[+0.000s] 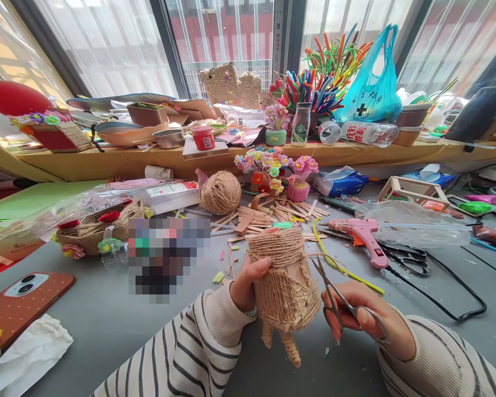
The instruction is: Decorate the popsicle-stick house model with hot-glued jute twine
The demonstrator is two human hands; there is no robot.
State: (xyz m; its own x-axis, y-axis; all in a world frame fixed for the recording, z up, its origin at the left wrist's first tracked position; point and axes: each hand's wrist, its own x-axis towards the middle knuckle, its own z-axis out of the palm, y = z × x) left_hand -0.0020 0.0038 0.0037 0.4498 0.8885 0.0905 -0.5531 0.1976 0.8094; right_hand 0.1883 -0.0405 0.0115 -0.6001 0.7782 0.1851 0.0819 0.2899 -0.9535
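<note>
My left hand [252, 281] is closed around a twine-wrapped cup-shaped craft [285, 286], tilted above the grey table. Short twine-covered legs stick out from its lower end, and a bare tan patch shows between the wrapped bands. From its upper right side a loose end of twine [326, 256] trails off to the right. In my right hand [359, 311] is a pair of scissors [334, 292], my fingers in the handle loops. The blades point up and left, slightly parted, close to the craft and just below the loose twine.
A pink glue gun [370, 234] lies at the right, its black cord curving over the table. Behind my hands are wooden sticks [273, 215], a twine ball [220, 192] and a yellow pipe cleaner [355, 275]. A phone [33, 300] and crumpled tissue [37, 353] lie left.
</note>
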